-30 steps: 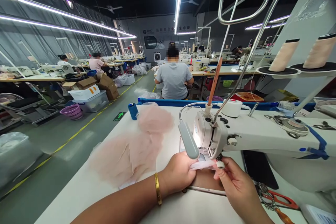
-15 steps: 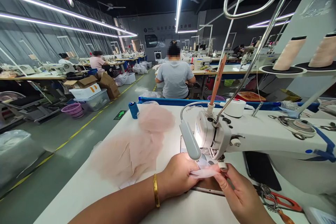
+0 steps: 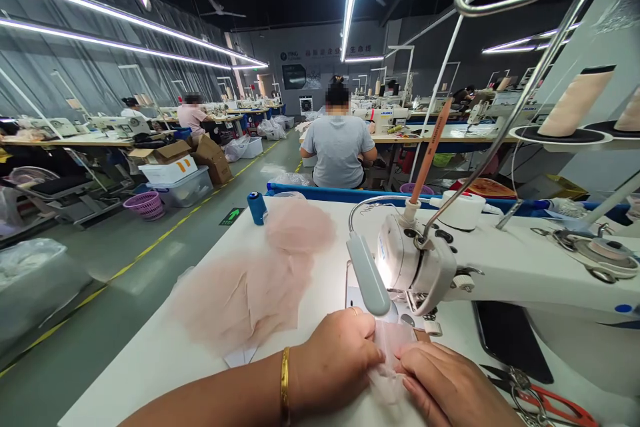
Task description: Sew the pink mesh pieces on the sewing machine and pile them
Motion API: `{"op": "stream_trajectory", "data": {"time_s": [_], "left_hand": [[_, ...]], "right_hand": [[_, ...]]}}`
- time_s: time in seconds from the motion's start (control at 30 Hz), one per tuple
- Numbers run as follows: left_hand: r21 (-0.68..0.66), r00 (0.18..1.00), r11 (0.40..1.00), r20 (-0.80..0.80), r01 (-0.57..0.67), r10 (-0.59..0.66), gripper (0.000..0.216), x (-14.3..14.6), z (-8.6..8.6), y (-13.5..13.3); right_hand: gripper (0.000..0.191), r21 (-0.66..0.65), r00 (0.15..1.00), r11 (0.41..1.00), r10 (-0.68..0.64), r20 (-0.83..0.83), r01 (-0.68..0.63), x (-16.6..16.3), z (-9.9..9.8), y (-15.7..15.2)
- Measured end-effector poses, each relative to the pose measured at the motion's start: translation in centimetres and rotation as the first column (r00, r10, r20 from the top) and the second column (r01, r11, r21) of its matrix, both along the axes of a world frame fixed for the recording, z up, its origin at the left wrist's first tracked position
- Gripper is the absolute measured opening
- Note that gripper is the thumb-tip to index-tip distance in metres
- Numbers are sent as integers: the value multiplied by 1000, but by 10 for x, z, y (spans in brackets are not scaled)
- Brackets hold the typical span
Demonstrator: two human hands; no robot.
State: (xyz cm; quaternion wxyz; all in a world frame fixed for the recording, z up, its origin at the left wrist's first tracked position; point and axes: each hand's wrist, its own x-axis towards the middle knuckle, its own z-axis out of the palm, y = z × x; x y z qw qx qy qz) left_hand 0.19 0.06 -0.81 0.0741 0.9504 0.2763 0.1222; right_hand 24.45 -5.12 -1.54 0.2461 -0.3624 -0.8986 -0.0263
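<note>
A small piece of sheer pale pink fabric (image 3: 393, 340) lies between my hands, just in front of the sewing machine (image 3: 400, 260). My left hand (image 3: 340, 350), with a gold bangle at the wrist, is closed on the fabric's left edge. On the right side, my right hand (image 3: 443, 377) pinches the same fabric between thumb and fingers. The fabric's lower end hangs loosely below the fingertips. The machine's grey lamp (image 3: 369, 273) hides part of the needle area. Further left on the white table spread more pieces of sheer pink fabric (image 3: 265, 287).
A blue thread spool (image 3: 257, 208) stands at the table's far left corner. Right of my hands lie a black phone (image 3: 510, 340) and red-handled scissors (image 3: 560, 403). Thread cones (image 3: 575, 103) stand at upper right. A co-worker in a grey shirt (image 3: 339, 150) sits ahead.
Both hands have drawn the fabric toward me, away from the needle area. My right hand has turned inward and moved nearer my left. The view has shifted slightly left.
</note>
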Motion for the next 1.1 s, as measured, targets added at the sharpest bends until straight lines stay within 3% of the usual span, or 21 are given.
{"op": "stream_trajectory", "data": {"time_s": [0.17,0.27,0.47,0.63,0.77,0.93,1.03,1.1], "left_hand": [[107,999,994,-36,14,-11,6,1,3,8],[109,1000,994,-25,4,-2,14,2,2,14],[112,997,993,72,-46,38,8,4,-3,18],[37,994,998,98,-54,50,10,6,4,14],[-108,988,992,125,-71,85,18,6,10,18],[-170,985,983,144,-67,92,18,8,12,26],[-149,985,987,152,-54,77,19,7,14,23],[-110,989,993,141,-33,48,17,4,15,17]], "right_hand": [[18,76,999,997,-12,-47,15,-2,-4,6],[19,111,998,993,-27,-61,34,-4,-5,8],[27,171,997,984,-31,-73,44,-1,-14,13],[33,70,996,997,-27,-83,33,4,-24,17],[24,-42,953,985,-174,-246,169,-1,-22,17],[26,-132,885,956,-292,-362,262,-11,-17,17],[27,-128,901,963,-267,-341,237,-11,-15,17],[29,-91,947,984,-173,-271,153,-9,-13,15]]}}
